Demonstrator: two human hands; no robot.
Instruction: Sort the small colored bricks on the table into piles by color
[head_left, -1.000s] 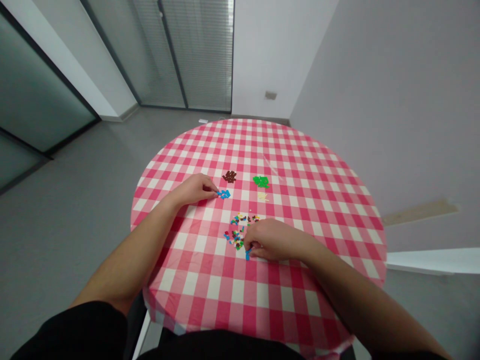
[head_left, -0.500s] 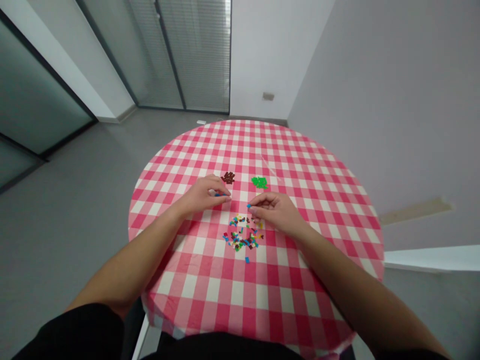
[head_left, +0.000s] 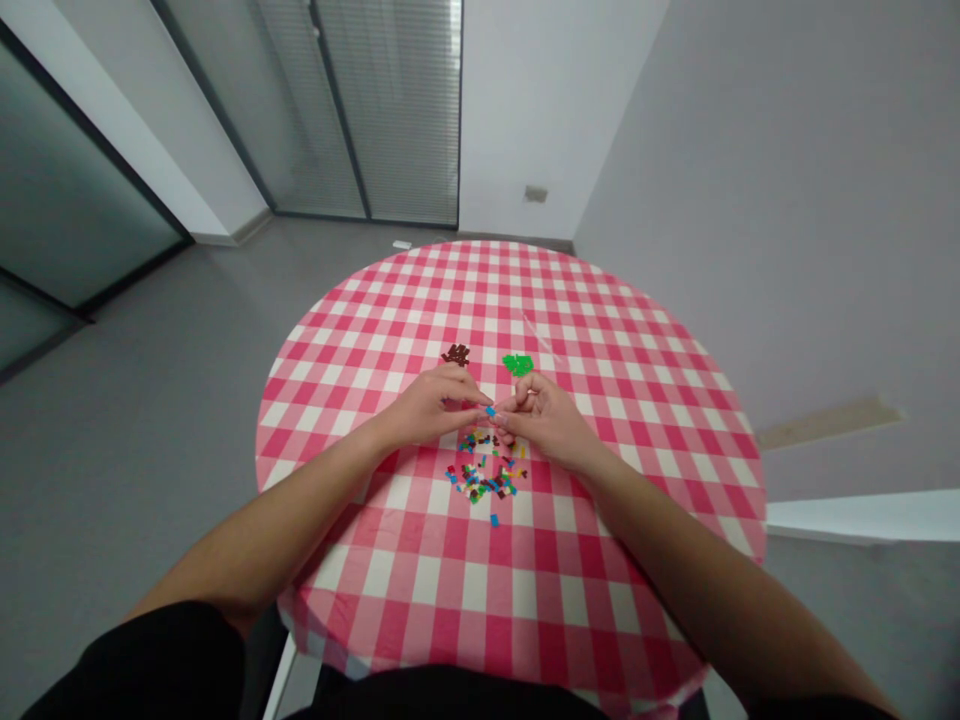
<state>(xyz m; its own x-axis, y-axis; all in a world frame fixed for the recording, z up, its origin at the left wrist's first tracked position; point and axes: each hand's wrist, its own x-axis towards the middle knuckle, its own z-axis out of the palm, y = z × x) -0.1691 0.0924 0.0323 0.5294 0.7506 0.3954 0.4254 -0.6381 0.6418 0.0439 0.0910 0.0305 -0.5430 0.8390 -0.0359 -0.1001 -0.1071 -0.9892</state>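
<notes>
A small blue toy brick sits between the fingertips of both hands, above the middle of the table. My left hand pinches it from the left with thumb and forefinger. From the right, my right hand grips it with thumb and curled fingers. Just below the hands lies a loose pile of mixed-colour bricks, partly covered at its upper end by the fingers. One larger blue brick lies apart, on the near side of that pile.
Beyond my hands are a dark brown brick pile and a green brick pile. The round table wears a red-and-white checked cloth. Glass partitions stand behind it, and a grey wall rises on the right.
My left hand has moved right and now meets my right hand at the blue brick. The blue bricks that showed under the left hand are now hidden. The piles look the same.
</notes>
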